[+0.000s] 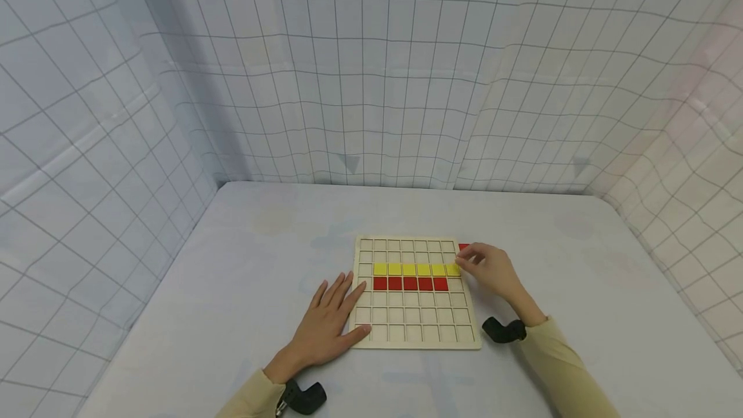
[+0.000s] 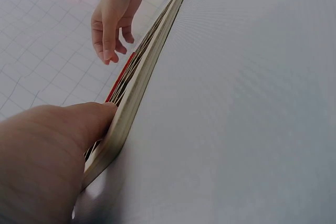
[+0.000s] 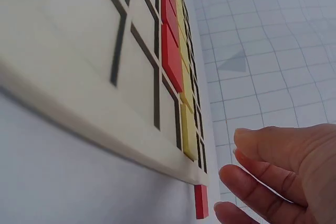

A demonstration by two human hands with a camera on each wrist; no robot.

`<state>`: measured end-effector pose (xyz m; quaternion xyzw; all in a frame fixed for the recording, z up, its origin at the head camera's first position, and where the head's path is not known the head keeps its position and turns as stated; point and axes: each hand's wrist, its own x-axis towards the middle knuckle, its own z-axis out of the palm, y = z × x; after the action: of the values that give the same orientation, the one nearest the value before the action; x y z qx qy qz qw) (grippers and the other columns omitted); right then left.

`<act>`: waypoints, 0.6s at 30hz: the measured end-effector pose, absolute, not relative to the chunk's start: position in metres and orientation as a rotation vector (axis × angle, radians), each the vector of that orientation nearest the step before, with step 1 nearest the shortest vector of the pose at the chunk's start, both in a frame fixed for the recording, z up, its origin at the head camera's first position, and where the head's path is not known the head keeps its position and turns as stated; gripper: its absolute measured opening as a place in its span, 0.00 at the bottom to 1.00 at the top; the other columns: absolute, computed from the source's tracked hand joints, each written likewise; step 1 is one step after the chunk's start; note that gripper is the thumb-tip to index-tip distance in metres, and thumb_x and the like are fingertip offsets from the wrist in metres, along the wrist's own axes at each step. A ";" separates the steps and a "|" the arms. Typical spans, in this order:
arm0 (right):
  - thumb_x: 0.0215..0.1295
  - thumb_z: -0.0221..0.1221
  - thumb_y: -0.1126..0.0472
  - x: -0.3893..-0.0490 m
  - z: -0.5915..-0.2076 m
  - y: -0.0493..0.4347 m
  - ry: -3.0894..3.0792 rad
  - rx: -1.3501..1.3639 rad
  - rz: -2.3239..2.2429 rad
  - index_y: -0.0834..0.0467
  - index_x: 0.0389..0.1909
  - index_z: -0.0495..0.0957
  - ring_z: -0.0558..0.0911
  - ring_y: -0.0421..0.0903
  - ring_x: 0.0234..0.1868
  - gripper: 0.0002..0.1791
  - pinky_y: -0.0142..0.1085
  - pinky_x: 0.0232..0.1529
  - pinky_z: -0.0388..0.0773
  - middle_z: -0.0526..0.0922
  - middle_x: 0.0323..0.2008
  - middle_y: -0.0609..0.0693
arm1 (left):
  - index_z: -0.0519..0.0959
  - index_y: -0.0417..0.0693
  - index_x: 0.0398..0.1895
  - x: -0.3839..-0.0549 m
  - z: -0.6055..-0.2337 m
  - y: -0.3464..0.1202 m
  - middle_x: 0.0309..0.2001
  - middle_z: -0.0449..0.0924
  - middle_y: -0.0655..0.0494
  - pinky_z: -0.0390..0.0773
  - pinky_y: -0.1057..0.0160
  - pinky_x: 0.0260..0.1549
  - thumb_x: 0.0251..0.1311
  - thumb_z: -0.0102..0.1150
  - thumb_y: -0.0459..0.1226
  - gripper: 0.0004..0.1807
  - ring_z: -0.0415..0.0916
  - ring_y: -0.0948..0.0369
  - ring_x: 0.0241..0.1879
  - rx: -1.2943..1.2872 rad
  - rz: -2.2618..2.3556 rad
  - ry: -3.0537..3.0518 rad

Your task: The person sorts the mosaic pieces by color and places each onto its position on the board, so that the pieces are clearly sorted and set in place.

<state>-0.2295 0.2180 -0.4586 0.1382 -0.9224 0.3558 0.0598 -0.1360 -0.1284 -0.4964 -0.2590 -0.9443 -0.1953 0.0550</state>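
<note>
A pale square board (image 1: 415, 315) with a raised grid lies on the table. Across it run a row of yellow square tiles (image 1: 409, 269) and, just nearer, a shorter row of red square tiles (image 1: 409, 284). My left hand (image 1: 325, 334) rests with fingers spread at the board's left edge; its thumb (image 2: 97, 116) lies over the rim. Beside the right end of the yellow row is my right hand (image 1: 487, 269), fingers loosely bent. The right wrist view shows its thumb (image 3: 257, 142) apart from the fingers, nothing between them. A loose red tile (image 3: 201, 201) lies just off the board's right side.
The white-covered table (image 1: 244, 263) stretches to both sides of the board. Behind it hangs a white cloth (image 1: 371, 82) with a dark grid pattern, and similar cloth closes in the left and right sides. A dark device (image 1: 504, 330) is strapped at the right wrist.
</note>
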 end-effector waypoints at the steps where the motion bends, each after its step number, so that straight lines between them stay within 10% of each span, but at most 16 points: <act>1: 0.60 0.65 0.61 -0.231 -0.458 0.219 -2.792 0.403 1.070 0.59 0.34 0.82 0.78 0.48 0.34 0.05 0.39 0.30 0.73 0.82 0.32 0.48 | 0.52 0.51 0.75 -0.136 -0.496 -0.128 0.74 0.45 0.47 0.36 0.47 0.67 0.64 0.45 0.61 0.41 0.39 0.52 0.72 -0.787 -0.594 -2.868; 18: 0.62 0.62 0.63 -0.253 -0.466 0.232 -2.903 0.365 0.924 0.67 0.54 0.77 0.71 0.61 0.47 0.20 0.53 0.45 0.70 0.75 0.49 0.66 | 0.52 0.51 0.75 -0.135 -0.496 -0.128 0.74 0.44 0.46 0.36 0.47 0.67 0.65 0.46 0.60 0.41 0.39 0.52 0.73 -0.792 -0.614 -2.873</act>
<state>-0.2528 0.2316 -0.4663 0.1189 -0.9455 0.3010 0.0365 -0.1351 -0.1283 -0.4956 -0.2600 -0.9430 -0.2016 0.0495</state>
